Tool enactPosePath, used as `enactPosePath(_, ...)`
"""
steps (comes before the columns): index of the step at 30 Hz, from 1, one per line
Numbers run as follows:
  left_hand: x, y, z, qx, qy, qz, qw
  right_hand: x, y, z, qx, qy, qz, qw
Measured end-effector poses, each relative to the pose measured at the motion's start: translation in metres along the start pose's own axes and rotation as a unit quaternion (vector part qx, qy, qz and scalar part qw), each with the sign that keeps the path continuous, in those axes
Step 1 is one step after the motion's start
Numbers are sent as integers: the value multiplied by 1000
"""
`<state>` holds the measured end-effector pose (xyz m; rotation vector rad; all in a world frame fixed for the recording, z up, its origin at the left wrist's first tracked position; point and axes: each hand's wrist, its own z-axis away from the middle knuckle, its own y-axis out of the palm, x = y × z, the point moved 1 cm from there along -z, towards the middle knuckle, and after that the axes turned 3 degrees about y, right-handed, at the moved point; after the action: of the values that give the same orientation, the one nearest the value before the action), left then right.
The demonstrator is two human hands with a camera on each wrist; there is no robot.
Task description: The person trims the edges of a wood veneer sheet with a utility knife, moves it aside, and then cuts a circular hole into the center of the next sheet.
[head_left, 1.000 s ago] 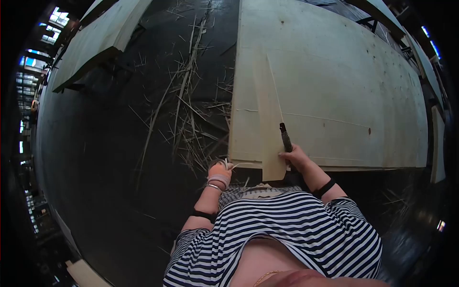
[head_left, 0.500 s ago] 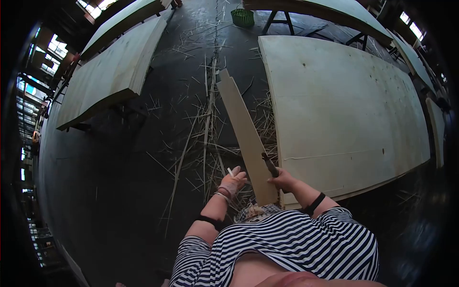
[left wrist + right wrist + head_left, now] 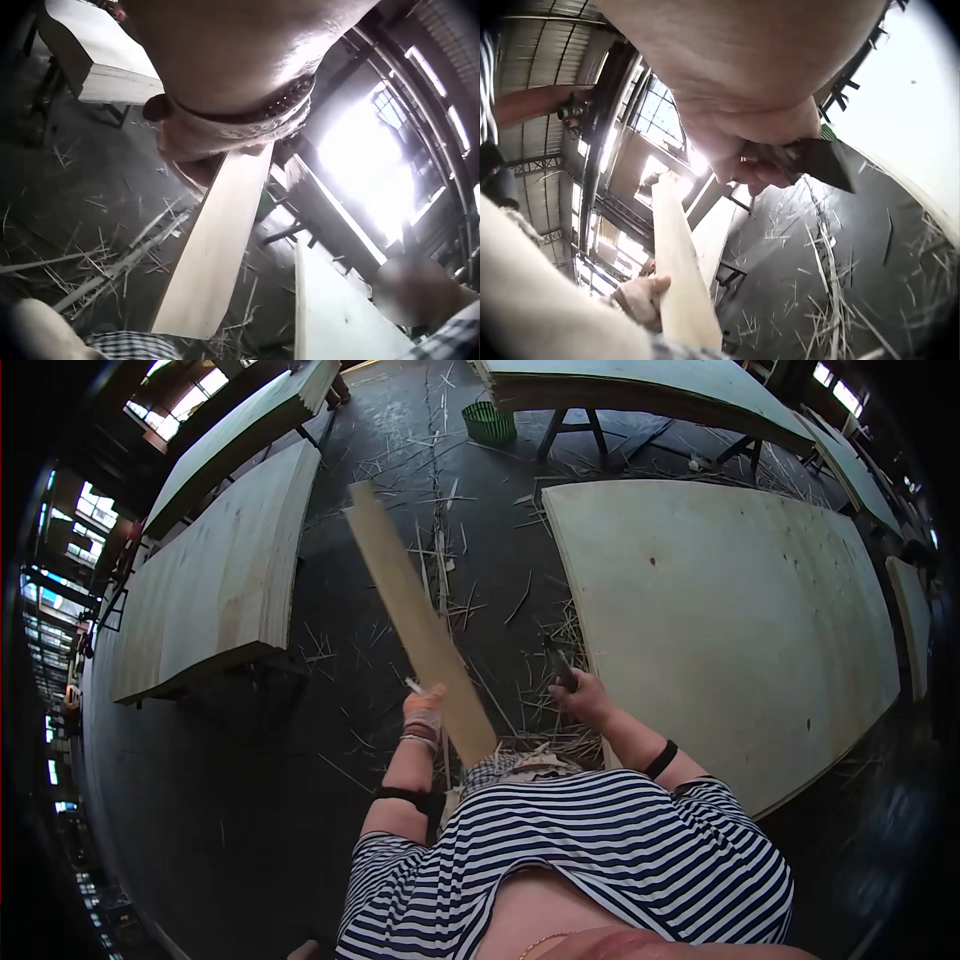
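A long pale wooden strip (image 3: 415, 610) slants away from the person's waist over the dark floor. The left hand (image 3: 424, 705) grips its left edge, with a small white piece at the fingers; in the left wrist view the strip (image 3: 214, 247) hangs from that hand (image 3: 191, 142). From the right wrist view, the thumb lies on the face of the strip (image 3: 679, 262). The right hand (image 3: 587, 698) holds a dark-bladed knife (image 3: 560, 663) by its handle, apart from the strip; its pointed blade (image 3: 821, 163) shows beyond the curled fingers.
A large stack of pale sheets (image 3: 720, 620) stands at the right. Another stack (image 3: 215, 570) rests on supports at the left, with more behind. Thin scraps litter the dark floor (image 3: 330, 630). A green basket (image 3: 489, 423) stands at the back.
The strip has come off the right stack and swung left, now gripped by the left hand. The right hand has let go of the strip's side and keeps the knife. The view has shifted.
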<state>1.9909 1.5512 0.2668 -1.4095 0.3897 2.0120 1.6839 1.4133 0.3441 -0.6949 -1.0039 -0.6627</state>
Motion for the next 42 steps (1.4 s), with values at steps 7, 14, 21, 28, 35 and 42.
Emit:
enactPosePath(7,-16,-122,-186,-160,-37,-249,955,71,-66,-215,-48,-19,240,969)
enactPosePath(14,-160,-38,-355,-116,0,-263,958,93,-142,-323,-74,75,326,939)
enactPosePath(21,-295,90,-574,62,77,-148,984,102,-239,-451,-139,154,297,932)
enactPosePath(28,-338,198,-673,-21,113,-255,960,211,-308,-683,-222,86,285,928)
enactPosePath(35,-329,220,-759,-95,41,-348,932,330,-328,-941,-230,39,337,912)
enactPosePath(42,-406,293,-909,-124,-52,-409,902,424,-298,-1150,-192,54,405,892)
